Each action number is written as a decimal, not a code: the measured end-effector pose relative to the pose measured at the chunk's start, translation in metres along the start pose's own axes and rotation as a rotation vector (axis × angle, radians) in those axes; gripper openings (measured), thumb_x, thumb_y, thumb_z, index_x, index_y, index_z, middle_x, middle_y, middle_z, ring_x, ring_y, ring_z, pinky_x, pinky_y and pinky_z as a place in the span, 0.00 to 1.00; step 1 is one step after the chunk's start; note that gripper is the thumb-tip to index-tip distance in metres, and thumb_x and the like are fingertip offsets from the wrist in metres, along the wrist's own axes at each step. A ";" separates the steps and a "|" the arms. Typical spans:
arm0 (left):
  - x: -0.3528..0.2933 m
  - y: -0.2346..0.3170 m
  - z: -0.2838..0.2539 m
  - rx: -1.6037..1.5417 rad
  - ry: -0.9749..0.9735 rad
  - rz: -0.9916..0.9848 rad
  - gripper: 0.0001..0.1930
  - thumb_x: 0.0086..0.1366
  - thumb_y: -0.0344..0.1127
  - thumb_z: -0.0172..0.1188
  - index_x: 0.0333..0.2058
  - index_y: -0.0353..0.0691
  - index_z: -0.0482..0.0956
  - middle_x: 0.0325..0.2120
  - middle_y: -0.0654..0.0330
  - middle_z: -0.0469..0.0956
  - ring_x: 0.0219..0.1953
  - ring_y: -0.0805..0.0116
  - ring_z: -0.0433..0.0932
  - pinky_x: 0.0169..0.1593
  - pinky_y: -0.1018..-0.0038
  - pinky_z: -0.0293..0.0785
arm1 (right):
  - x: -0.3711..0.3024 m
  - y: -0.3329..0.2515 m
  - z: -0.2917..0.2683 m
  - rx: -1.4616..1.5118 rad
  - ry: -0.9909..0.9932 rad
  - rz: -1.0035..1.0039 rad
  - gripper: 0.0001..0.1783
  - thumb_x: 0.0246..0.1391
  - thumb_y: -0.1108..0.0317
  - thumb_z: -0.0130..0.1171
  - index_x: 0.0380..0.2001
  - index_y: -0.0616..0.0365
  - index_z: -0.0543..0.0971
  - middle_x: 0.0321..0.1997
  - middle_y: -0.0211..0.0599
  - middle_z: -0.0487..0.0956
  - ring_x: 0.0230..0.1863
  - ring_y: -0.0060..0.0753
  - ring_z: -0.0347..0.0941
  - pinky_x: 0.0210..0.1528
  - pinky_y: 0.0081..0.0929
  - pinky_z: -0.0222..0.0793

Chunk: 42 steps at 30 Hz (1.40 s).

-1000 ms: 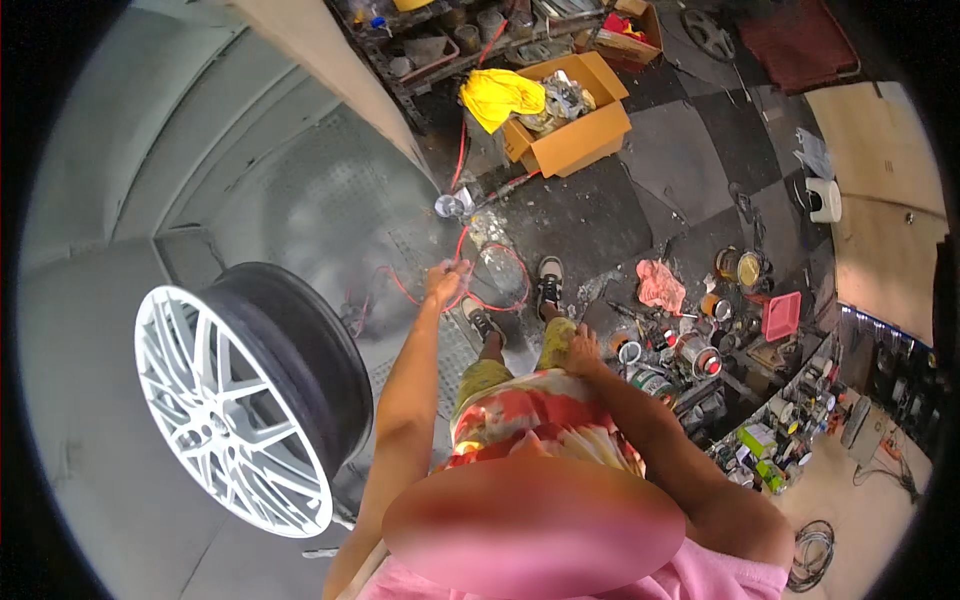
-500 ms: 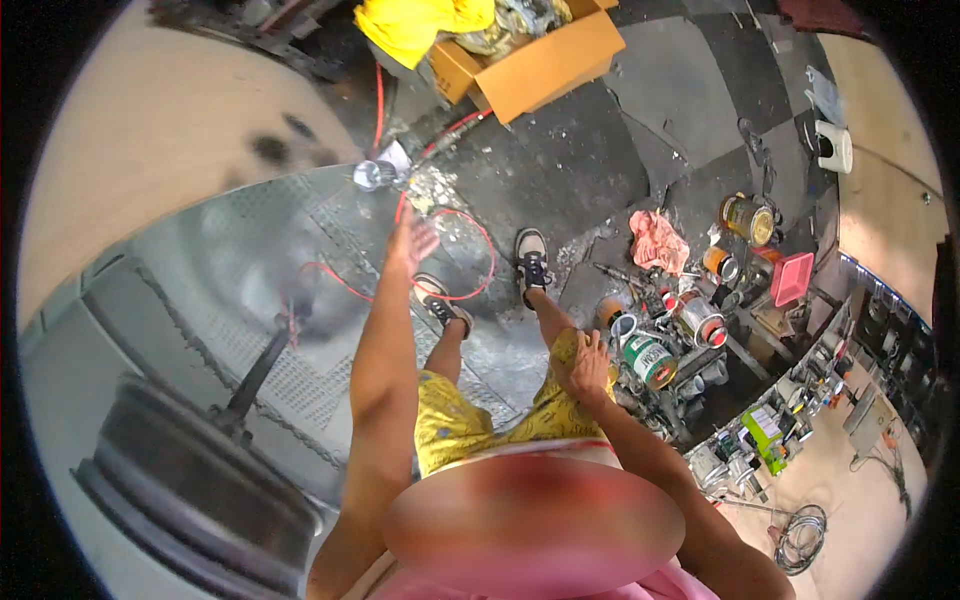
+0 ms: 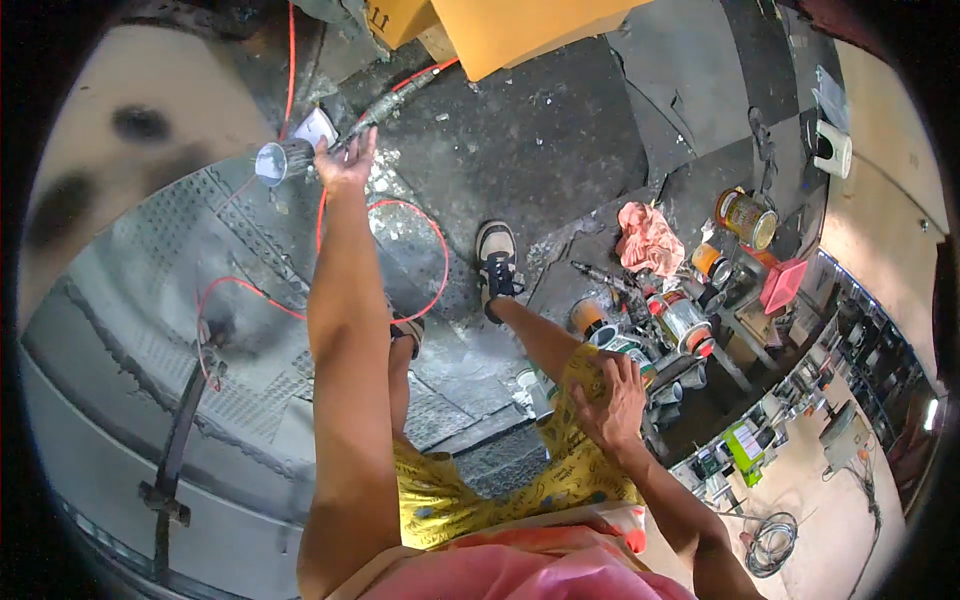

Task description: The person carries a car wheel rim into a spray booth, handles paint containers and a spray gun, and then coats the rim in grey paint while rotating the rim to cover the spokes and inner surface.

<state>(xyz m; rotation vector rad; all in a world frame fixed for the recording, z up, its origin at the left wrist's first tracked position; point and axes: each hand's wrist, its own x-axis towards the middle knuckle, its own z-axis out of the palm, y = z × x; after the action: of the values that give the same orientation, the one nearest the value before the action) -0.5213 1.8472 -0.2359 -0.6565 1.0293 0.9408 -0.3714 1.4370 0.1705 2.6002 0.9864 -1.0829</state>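
Observation:
My left hand (image 3: pixel 347 162) reaches far forward with its fingers apart, over the floor. Just left of it a clear cup (image 3: pixel 284 162) lies on its side, with a white piece (image 3: pixel 316 127) beside it. A long greyish rod-like part (image 3: pixel 400 97) runs from the fingertips up to the right; whether the fingers touch it I cannot tell. A thin red hose (image 3: pixel 445 262) loops on the floor below the hand. My right hand (image 3: pixel 612 402) rests on my right knee, over yellow patterned shorts (image 3: pixel 560 470), its fingers spread and holding nothing.
A cardboard box (image 3: pixel 540 35) stands ahead. To the right lie a pink cloth (image 3: pixel 650 238), several paint cans (image 3: pixel 746 216) and a red basket (image 3: pixel 783 285). A coiled cable (image 3: pixel 771 545) sits at the lower right. A dark metal bar (image 3: pixel 180 440) stands out along the pale panel at the left.
My left hand has moved forward, close beside the clear cup. My right hand stays on the knee. The view has shifted; the large dark wheel-like part and the yellow cloth are out of it.

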 end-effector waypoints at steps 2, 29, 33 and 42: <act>0.017 0.017 0.002 0.012 0.127 0.071 0.49 0.61 0.42 0.64 0.70 0.42 0.38 0.68 0.45 0.50 0.71 0.45 0.53 0.64 0.32 0.62 | 0.003 -0.001 0.005 -0.006 0.008 -0.017 0.29 0.48 0.52 0.64 0.49 0.58 0.74 0.51 0.44 0.71 0.55 0.51 0.66 0.56 0.47 0.63; -0.624 -0.050 0.014 0.738 -0.145 0.336 0.12 0.66 0.37 0.65 0.45 0.42 0.76 0.42 0.56 0.82 0.46 0.58 0.82 0.49 0.58 0.80 | -0.091 -0.162 -0.198 0.586 0.102 -1.023 0.20 0.52 0.62 0.67 0.46 0.59 0.76 0.44 0.49 0.73 0.45 0.58 0.72 0.48 0.46 0.68; -0.684 -0.102 0.045 0.697 -0.255 0.406 0.10 0.67 0.37 0.64 0.44 0.43 0.77 0.40 0.61 0.82 0.43 0.67 0.82 0.44 0.68 0.81 | -0.120 -0.190 -0.266 0.395 -0.064 -1.099 0.31 0.58 0.50 0.62 0.57 0.60 0.71 0.52 0.55 0.72 0.53 0.64 0.71 0.53 0.48 0.69; -0.788 -0.115 0.070 0.820 -0.658 0.667 0.13 0.73 0.36 0.57 0.52 0.40 0.73 0.43 0.64 0.80 0.44 0.75 0.79 0.47 0.71 0.80 | -0.188 -0.227 -0.338 0.233 -0.118 -1.126 0.28 0.63 0.53 0.54 0.54 0.69 0.71 0.50 0.67 0.75 0.51 0.70 0.72 0.52 0.52 0.69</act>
<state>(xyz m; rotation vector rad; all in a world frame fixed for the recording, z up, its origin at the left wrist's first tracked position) -0.5524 1.5887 0.5197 0.6900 0.9169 1.0712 -0.4172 1.6423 0.5670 1.9616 2.5188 -1.5592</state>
